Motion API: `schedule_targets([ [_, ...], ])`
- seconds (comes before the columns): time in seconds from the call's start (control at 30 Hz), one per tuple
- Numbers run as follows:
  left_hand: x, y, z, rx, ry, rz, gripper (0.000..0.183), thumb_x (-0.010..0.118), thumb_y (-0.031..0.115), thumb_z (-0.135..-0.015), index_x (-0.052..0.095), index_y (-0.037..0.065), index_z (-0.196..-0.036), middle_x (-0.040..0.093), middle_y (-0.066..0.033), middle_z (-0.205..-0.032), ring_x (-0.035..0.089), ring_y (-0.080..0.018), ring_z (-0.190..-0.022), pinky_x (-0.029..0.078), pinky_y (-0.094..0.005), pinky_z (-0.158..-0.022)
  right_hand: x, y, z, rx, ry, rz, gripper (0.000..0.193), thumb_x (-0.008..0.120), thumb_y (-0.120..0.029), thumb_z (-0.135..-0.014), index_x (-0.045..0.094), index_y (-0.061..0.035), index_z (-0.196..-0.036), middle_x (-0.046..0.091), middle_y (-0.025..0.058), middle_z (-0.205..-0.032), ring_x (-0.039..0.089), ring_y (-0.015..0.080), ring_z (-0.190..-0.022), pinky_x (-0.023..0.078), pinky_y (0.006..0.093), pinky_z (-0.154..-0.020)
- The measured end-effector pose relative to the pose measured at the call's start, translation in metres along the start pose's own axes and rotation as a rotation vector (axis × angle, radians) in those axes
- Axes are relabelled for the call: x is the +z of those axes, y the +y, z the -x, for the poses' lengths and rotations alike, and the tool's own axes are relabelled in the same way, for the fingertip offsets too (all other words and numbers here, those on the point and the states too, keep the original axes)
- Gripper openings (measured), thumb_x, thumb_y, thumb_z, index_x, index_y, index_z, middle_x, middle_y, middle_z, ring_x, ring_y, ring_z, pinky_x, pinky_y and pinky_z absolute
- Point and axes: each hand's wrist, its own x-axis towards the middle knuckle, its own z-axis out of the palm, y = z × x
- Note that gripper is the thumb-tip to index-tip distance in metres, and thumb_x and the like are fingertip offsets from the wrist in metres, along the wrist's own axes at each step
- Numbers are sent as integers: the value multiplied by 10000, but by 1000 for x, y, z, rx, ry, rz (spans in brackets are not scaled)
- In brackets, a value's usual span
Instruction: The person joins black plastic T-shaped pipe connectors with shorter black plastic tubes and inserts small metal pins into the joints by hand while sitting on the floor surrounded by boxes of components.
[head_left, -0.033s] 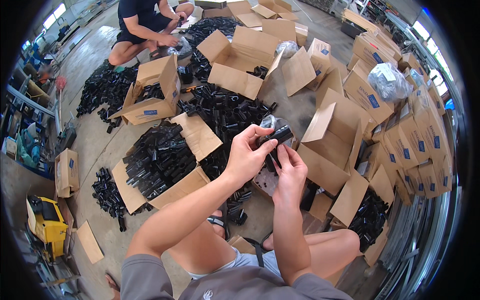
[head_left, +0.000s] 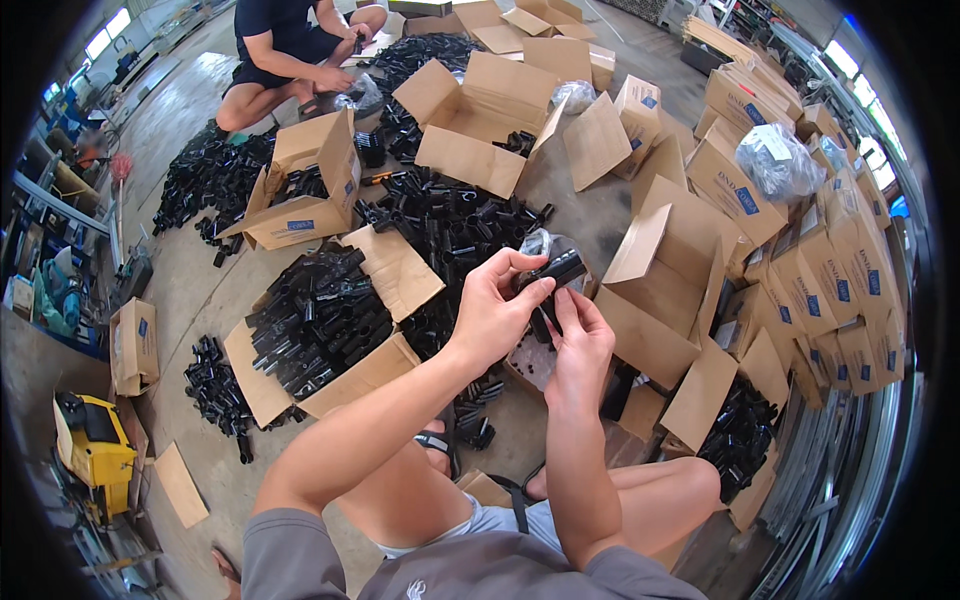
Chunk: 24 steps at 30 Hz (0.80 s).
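On the floor [head_left: 195, 300], a filled carton [head_left: 368, 378] lies left of the left grip [head_left: 497, 312], heaped pieces [head_left: 450, 218] beyond that grip, another carton [head_left: 640, 335] right of the right grip [head_left: 580, 348], and stacked cartons [head_left: 828, 285] farther right.

I've got bright daylight thru windows [head_left: 108, 32] upper L, more panes [head_left: 868, 105] upper R, both blown out. Floor [head_left: 205, 75] has pale glare toward the back; plastic bag [head_left: 778, 168] + blk parts [head_left: 320, 315] throw glints. My L hand [head_left: 502, 308] & R hand [head_left: 582, 345] look fairly sharp, bg softer. Fisheye bends straight edges nr rim; corners go blk.
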Motion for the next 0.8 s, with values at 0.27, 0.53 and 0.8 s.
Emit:
schedule_targets([
  [0.27,3,-2,-1,25,20,17,211,694,-8,-947,639,-13,-1151,713,-76,-1097,652,-79,-985,537,-237,-869,1,5,1,73,2,-47,260,668,-201,-1014,693,6,-1169,709,15,-1030,607,61,-867,462,234,-758],
  [0.53,7,-8,-3,14,70,-8,198,716,-16,-921,651,-35,-1107,724,-88,-1035,657,-83,-925,526,-237,-796,6,3,3,151,39,-152,264,649,-157,-1019,668,49,-1184,699,52,-1061,629,91,-929,496,246,-818],
  [0.8,5,-8,-3,15,76,11,196,711,-23,-921,652,-32,-1107,724,-93,-1056,660,-88,-927,533,-240,-808,8,0,5,152,40,-203,250,685,-101,-982,670,46,-1185,700,66,-1068,647,102,-939,507,234,-812],
])
